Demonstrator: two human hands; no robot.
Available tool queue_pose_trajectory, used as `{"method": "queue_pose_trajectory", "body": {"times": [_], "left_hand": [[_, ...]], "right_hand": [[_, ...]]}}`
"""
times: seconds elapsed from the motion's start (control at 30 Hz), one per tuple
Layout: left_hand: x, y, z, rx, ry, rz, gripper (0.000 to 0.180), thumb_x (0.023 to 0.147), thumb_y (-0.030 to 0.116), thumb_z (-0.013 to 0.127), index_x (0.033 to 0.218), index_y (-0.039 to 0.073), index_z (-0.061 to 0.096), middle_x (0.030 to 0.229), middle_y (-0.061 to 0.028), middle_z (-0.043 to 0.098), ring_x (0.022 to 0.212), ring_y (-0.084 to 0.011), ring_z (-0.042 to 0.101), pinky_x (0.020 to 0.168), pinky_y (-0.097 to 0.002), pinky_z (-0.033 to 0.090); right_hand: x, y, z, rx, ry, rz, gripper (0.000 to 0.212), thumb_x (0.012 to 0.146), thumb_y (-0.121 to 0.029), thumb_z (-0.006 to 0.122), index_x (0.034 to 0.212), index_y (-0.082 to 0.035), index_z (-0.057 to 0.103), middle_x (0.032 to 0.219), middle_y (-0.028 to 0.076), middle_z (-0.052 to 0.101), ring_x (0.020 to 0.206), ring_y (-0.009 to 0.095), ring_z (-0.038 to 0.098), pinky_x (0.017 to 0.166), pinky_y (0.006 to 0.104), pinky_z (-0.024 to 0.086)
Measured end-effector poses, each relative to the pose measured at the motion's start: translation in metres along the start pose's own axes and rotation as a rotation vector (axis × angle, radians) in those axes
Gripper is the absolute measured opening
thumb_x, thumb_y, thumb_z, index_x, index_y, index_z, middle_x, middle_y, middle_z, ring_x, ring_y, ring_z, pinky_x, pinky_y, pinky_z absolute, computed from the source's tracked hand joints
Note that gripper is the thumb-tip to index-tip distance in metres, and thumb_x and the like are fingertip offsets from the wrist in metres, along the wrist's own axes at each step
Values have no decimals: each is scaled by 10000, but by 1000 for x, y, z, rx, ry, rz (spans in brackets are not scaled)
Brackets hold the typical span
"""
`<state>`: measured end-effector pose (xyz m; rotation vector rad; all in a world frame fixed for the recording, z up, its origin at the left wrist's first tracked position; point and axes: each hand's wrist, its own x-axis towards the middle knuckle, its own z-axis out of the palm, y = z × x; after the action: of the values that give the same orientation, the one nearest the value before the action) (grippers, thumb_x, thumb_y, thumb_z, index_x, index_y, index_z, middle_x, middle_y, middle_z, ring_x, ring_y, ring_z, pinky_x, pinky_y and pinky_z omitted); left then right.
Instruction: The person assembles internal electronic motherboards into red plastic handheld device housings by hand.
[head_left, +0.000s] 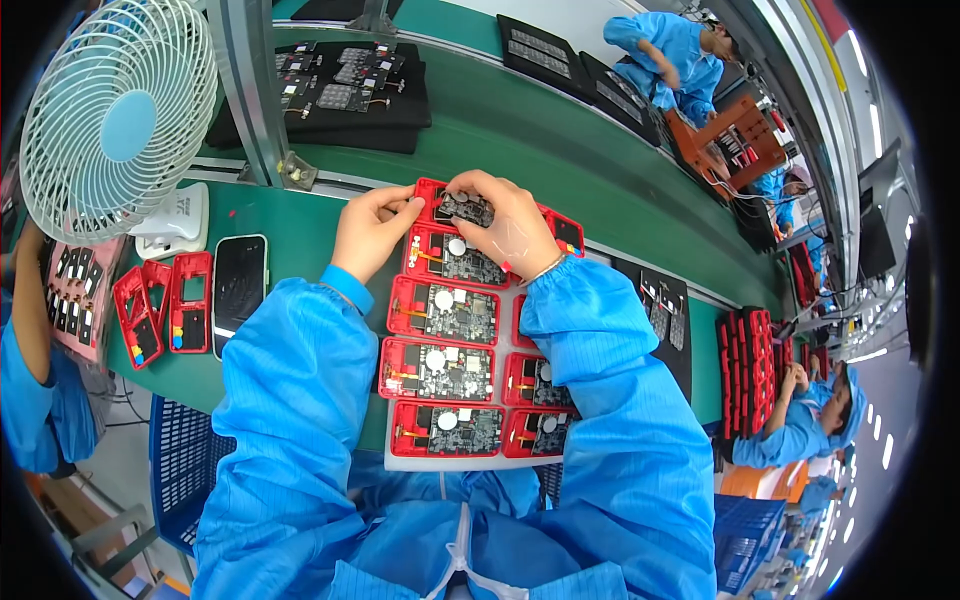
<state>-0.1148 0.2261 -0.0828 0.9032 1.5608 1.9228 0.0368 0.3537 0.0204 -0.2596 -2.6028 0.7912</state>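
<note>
Just past the far end of a white tray (400, 463), my left hand (372, 232) pinches the left edge of a red plastic case (428, 190) between thumb and fingers. My right hand (515, 228) is curled over the same case, its thumb and fingers gripping a dark circuit board (462, 207) that sits at least partly inside it. My fingers cover part of the board. Below, red cases with circuit boards (440, 368) lie in two columns on the tray; my right forearm hides some of the right column.
A white fan (125, 125) stands at the left, near a phone (240, 290) and empty red cases (190, 300). Circuit boards lie on black foam (400, 125) beyond a metal post (250, 95). Stacked red cases (748, 370) stand at the right. Co-workers (690, 55) sit around the green bench.
</note>
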Motion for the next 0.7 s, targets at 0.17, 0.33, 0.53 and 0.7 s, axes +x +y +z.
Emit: {"method": "queue_pose_trajectory", "body": {"times": [0.17, 0.33, 0.53, 0.7], "left_hand": [[-1, 6, 0, 16, -7, -21, 309, 905, 160, 742, 1150, -25, 706, 848, -5, 700, 714, -35, 597, 663, -209, 499], [0, 2, -2, -20, -12, -29, 300, 902, 154, 745, 1142, -24, 710, 849, -3, 700, 722, -37, 604, 665, -211, 505], [0, 4, 1, -39, -9, -47, 296, 896, 146, 752, 1131, -29, 710, 851, -7, 700, 729, -43, 609, 667, -212, 508], [-1, 1, -2, 8, 19, -35, 296, 892, 145, 756, 1124, -33, 710, 841, -12, 699, 725, -47, 612, 670, -217, 513]], "right_hand": [[3, -6, 2, -148, -15, -51, 351, 779, -59, 766, 1106, -76, 638, 1033, 154, 700, 989, 342, 676, 857, 400, 547], [9, -1, 1, -66, -47, -12, 409, 770, -118, 797, 1142, -70, 633, 1020, 170, 705, 964, 347, 684, 845, 409, 546], [2, 9, -24, -18, -78, -41, 387, 733, -221, 847, 1061, -69, 708, 1009, 140, 720, 949, 312, 693, 862, 372, 539], [2, -8, -19, -293, -98, -106, 137, 820, -159, 756, 921, -67, 754, 928, 103, 739, 858, 276, 683, 881, 379, 498]]}}
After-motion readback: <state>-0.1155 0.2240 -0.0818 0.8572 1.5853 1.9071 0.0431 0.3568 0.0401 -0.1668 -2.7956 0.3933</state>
